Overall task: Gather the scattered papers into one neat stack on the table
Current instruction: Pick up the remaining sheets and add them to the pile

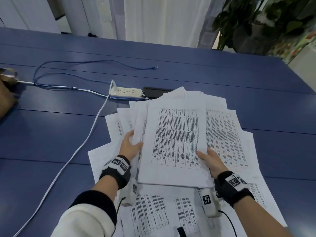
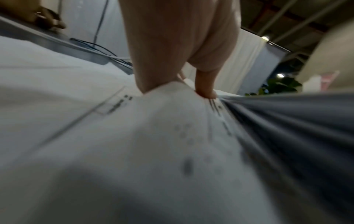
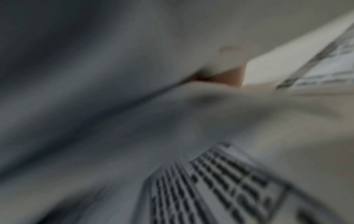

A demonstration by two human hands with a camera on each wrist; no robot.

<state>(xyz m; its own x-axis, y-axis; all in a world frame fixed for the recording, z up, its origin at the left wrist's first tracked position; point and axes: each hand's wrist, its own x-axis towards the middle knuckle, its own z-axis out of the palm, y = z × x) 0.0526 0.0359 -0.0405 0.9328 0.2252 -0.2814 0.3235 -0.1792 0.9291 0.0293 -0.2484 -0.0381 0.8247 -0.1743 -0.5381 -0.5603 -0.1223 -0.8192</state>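
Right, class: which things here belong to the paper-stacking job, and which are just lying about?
Part of the job:
held stack
loose sheets
left hand
right hand
table

Just lying about:
power strip
white cable
blue cable
plant

Head view evenly lit, cool, edges bowed. Left wrist view blurred near lens. Right wrist view dim, heavily blurred.
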